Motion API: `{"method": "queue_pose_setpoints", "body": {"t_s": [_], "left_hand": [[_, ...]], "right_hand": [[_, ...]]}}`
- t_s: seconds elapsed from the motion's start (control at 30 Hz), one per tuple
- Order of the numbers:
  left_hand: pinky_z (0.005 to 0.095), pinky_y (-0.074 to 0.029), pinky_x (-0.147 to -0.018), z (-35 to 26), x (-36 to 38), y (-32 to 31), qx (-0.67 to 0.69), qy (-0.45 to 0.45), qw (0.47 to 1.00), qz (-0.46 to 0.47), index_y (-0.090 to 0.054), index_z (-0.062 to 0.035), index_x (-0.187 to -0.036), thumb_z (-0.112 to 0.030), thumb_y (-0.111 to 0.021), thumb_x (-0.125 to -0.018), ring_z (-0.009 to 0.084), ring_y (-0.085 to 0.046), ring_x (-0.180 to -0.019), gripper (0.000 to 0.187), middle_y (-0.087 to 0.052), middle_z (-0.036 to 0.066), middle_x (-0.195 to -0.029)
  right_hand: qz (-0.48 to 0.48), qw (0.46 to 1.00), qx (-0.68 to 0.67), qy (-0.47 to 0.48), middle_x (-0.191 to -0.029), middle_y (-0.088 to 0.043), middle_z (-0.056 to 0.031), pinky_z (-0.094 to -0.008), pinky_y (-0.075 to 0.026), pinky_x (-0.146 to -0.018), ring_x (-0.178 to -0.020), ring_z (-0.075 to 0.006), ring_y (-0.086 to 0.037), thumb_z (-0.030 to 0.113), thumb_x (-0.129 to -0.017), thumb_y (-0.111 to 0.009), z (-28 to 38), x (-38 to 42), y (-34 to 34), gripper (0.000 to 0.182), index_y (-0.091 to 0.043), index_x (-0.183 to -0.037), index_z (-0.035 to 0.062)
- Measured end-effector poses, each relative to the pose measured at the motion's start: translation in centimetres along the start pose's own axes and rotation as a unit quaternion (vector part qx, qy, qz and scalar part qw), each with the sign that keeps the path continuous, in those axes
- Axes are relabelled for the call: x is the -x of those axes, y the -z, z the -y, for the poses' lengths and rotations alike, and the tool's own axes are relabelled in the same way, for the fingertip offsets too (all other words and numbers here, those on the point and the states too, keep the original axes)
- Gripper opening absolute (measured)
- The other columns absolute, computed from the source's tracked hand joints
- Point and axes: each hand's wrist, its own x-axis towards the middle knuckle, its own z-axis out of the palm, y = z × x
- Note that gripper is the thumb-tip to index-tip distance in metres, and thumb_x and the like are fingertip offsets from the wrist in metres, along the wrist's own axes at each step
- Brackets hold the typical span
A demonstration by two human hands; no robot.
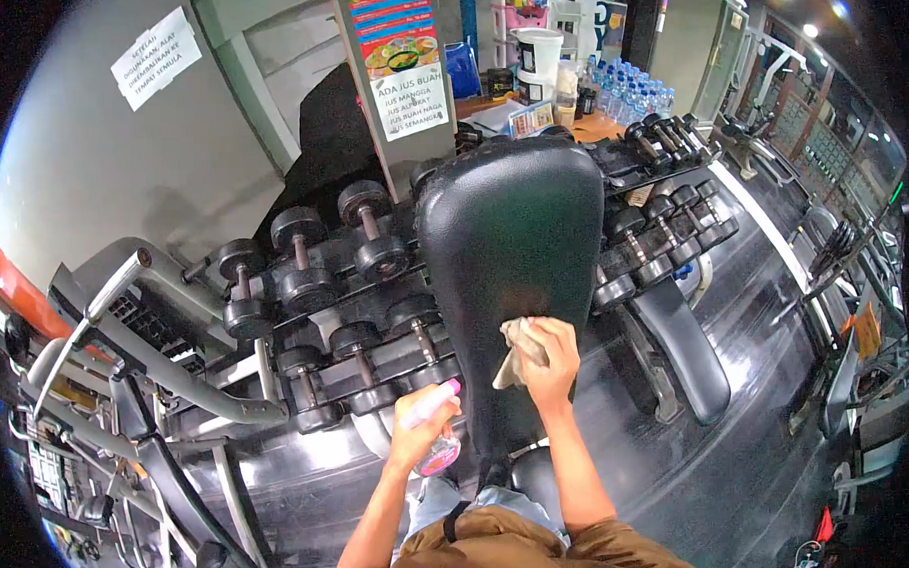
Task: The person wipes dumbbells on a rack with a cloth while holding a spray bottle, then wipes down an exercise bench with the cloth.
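Note:
My left hand [420,431] is wrapped round a spray bottle [440,455] with a pink nozzle tip and a clear body with a pink label. The bottle is held just left of the lower part of a black padded bench [512,222]. In my right hand [547,359] is a bunched beige cloth [510,370], pinched between the fingers, with a loose corner hanging down. This hand and the cloth are over the lower half of the backrest, which rises steeply in front of me. The pad is shiny black, with a duller patch near its middle.
Dumbbell racks stand behind the bench, with dumbbells [299,259] at left and more dumbbells [663,227] at right. Another bench pad [682,351] is to the right. Water bottles [633,87] stand on a wooden counter [597,129] at the back. Grey-framed machines [146,345] line the left.

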Motion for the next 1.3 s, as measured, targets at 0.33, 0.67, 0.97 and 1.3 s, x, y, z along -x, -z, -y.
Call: {"method": "queue_pose_setpoints", "body": {"t_s": [0.33,0.67,0.97,1.3], "left_hand": [[0.0246,-0.048,-0.047,0.1,-1.3,-1.9,0.024,-0.022,0.999,-0.023,-0.065,0.0038,-0.085,0.000,-0.060,-0.086,0.0100,-0.059,-0.051,0.007,-0.065,0.007,-0.072],[0.0249,-0.048,-0.047,0.3,-1.4,-2.5,0.007,-0.013,1.000,-0.017,-0.065,0.0037,-0.085,0.000,-0.060,-0.085,0.0102,-0.060,-0.052,0.007,-0.066,0.007,-0.073],[0.0241,-0.044,-0.044,-0.2,-2.7,-4.6,-0.076,-0.009,0.994,-0.078,-0.066,0.0011,-0.077,-0.017,-0.070,-0.085,0.0082,-0.057,-0.047,0.021,-0.061,0.003,-0.059],[0.0241,-0.045,-0.045,0.6,-2.6,-4.4,-0.083,-0.054,0.991,-0.095,-0.065,0.0022,-0.081,-0.016,-0.071,-0.085,0.0084,-0.057,-0.047,0.019,-0.061,0.004,-0.061]], "right_hand": [[0.098,0.994,-0.037,-0.014,-0.103,-0.066,-0.0036,-0.0390,-0.052,-0.083,-0.096,-0.0294,-0.060,-0.006,-0.057,-0.071,-0.8,5.8,0.2,0.045,-0.070,-0.098,0.0107],[-0.034,0.999,-0.028,-0.005,-0.100,-0.065,-0.0067,-0.0403,-0.051,-0.079,-0.092,-0.0309,-0.060,-0.005,-0.060,-0.075,-0.6,0.3,-0.9,0.042,-0.067,-0.099,0.0088],[-0.018,0.989,-0.024,-0.144,-0.100,-0.066,-0.0109,-0.0385,-0.050,-0.082,-0.093,-0.0295,-0.062,-0.004,-0.065,-0.076,-2.8,5.2,1.7,0.034,-0.066,-0.096,0.0053],[0.050,0.997,-0.065,0.001,-0.100,-0.064,-0.0076,-0.0393,-0.051,-0.081,-0.093,-0.0301,-0.060,-0.005,-0.061,-0.071,-1.5,4.1,0.1,0.040,-0.067,-0.098,0.0099]]}}
